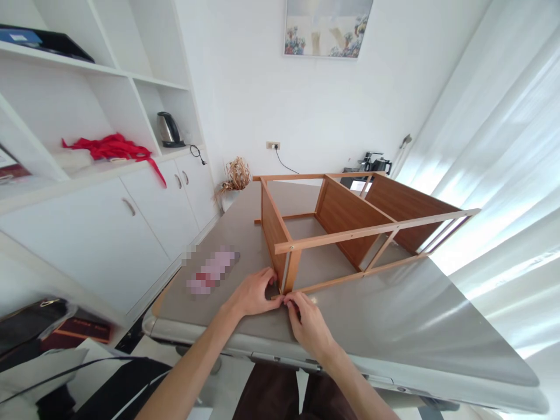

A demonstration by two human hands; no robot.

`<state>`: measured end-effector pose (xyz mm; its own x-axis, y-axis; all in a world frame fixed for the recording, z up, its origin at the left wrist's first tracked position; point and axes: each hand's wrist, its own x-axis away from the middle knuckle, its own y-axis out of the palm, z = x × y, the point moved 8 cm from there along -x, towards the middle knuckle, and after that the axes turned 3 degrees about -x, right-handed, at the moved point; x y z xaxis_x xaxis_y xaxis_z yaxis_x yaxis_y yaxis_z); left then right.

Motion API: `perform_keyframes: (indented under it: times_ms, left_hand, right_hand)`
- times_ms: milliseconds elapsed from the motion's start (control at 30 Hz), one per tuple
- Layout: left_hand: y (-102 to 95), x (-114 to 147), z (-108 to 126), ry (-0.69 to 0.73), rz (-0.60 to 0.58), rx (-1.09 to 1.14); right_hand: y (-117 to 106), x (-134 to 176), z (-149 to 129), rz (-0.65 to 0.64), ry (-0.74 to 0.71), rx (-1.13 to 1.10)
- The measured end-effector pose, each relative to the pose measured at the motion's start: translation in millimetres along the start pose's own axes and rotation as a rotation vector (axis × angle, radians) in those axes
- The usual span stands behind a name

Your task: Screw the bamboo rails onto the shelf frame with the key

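A wooden shelf unit [336, 238] lies on its side on the grey table [376, 315]. At its near lower corner both hands meet, close to the table's front edge. My left hand [257, 293] is closed around the end of the lower rail, thumb and fingers on either side of the corner. Against the same corner, my right hand [307, 319] is curled in a pinch, its fingertips almost touching the left thumb. Whatever sits between those fingertips is too small or hidden to make out. A screw head shows on the upper rail above the hands.
A blurred-out pinkish item [214, 269] lies on the table to the left. Behind the shelf unit stand a dark coffee pot [382, 165] and dried flowers [237, 174]. White cabinets [144, 204] line the left side, and a white curtain [494, 146] hangs at the right.
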<state>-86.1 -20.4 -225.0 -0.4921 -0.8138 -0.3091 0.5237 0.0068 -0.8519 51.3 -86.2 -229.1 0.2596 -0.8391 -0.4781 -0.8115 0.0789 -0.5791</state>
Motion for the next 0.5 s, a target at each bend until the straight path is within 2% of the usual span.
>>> perform_keyframes:
  times_ms: [200, 400, 500]
  left_hand:
    - [0.3, -1.9, 2.3, -0.018, -0.012, -0.038]
    - [2.4, -4.7, 6.3, -0.022, -0.081, -0.062]
    - [3.7, -4.8, 4.8, -0.047, -0.084, -0.087]
  right_hand:
    - [-6.4, 0.2, -4.2, 0.038, -0.014, -0.003]
    - [-8.2, 4.4, -6.8, 0.037, -0.017, -0.015]
    - [-24.5, 12.2, 0.6, 0.046, 0.012, -0.05]
